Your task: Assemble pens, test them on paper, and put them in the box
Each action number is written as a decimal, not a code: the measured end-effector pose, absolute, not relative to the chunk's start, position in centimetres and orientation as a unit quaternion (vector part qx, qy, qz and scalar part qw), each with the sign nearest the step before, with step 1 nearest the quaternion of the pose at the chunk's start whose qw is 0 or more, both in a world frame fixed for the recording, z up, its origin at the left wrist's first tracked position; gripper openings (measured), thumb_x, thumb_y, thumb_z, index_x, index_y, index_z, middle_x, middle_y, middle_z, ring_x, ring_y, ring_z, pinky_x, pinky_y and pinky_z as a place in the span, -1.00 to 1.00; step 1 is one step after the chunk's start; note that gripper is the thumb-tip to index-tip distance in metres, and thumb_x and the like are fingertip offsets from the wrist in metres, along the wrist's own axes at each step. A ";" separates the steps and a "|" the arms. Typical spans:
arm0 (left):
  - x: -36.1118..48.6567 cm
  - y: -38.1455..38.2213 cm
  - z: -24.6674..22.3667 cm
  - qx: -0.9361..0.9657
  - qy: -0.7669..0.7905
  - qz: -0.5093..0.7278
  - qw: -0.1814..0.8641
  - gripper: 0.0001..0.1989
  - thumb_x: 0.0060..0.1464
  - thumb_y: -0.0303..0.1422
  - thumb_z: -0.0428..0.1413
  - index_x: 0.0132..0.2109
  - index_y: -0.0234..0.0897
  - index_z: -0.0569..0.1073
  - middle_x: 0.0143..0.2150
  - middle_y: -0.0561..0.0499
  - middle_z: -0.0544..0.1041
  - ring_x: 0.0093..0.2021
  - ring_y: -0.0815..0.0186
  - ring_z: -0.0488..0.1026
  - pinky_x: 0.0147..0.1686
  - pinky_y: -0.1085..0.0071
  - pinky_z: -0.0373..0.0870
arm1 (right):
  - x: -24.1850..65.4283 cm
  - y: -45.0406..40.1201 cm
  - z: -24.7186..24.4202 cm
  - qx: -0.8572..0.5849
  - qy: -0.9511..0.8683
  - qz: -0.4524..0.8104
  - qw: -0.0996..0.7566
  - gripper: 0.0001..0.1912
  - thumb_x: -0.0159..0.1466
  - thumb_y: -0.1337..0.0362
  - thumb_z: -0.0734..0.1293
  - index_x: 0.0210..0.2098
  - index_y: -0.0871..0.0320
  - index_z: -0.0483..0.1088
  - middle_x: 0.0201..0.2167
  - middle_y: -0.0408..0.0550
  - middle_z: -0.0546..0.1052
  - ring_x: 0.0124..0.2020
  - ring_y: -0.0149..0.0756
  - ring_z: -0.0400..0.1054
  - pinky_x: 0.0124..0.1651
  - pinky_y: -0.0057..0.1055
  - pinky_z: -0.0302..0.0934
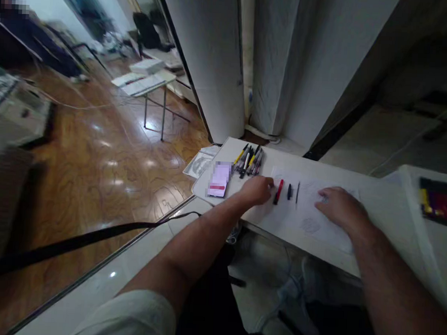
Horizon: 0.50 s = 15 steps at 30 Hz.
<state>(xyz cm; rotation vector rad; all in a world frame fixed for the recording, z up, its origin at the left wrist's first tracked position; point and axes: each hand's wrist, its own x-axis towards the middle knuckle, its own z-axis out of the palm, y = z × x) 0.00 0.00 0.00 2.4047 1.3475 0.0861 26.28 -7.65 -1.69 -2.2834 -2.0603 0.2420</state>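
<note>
My left hand (258, 190) rests over the white table (258, 214), its fingers curled together just left of a red pen piece (279, 190) with a dark end. To the right of that piece lie a short black pen cap (289, 191) and a thin dark refill (297, 192), side by side on a white sheet of paper (280, 217). Over the sheet's right part is my right hand (340, 208), thumb and fingers bent toward each other. Something small and pale may show at its fingertips. What either hand holds is too small to tell.
Behind my left hand lies a bunch of pens (248, 160), with a lit phone (220, 178) beside it. A dark, colourful box (440, 201) is at far right. Beyond the table are a grey pillar (209, 63), a small folding table (145, 84) and another person (32, 35).
</note>
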 end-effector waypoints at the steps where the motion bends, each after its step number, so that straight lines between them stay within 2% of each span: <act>1: 0.0 0.0 0.0 0.856 0.480 0.030 0.190 -0.61 -0.06 -0.44 0.09 -0.03 -0.14 0.54 -0.23 -0.05 0.61 -0.23 0.18 0.53 -0.25 0.34 0.43 | 26.3 -7.7 -1.7 -0.739 -0.668 0.077 0.032 -0.56 0.17 0.16 0.32 -0.01 0.24 0.49 0.01 0.16 0.50 0.02 -0.04 0.40 0.06 -0.21 0.26; 9: -0.1 -0.2 0.2 0.856 0.480 0.017 0.192 -0.63 0.01 -0.40 0.12 0.01 -0.13 0.52 -0.14 -0.05 0.61 -0.14 0.19 0.53 -0.13 0.35 0.43 | 27.1 -7.6 -3.1 -0.737 -0.671 0.072 0.050 -0.59 0.16 0.14 0.34 -0.04 0.17 0.50 0.03 0.15 0.48 -0.03 -0.02 0.42 0.00 -0.18 0.29; 15: -0.1 -0.2 0.1 0.855 0.482 0.014 0.189 -0.62 0.00 -0.39 0.12 0.01 -0.13 0.51 -0.12 -0.06 0.60 -0.14 0.19 0.53 -0.16 0.35 0.43 | 27.1 -7.4 -3.3 -0.739 -0.668 0.072 0.045 -0.61 0.16 0.15 0.35 -0.04 0.14 0.51 0.05 0.16 0.47 0.03 0.05 0.40 -0.01 -0.17 0.29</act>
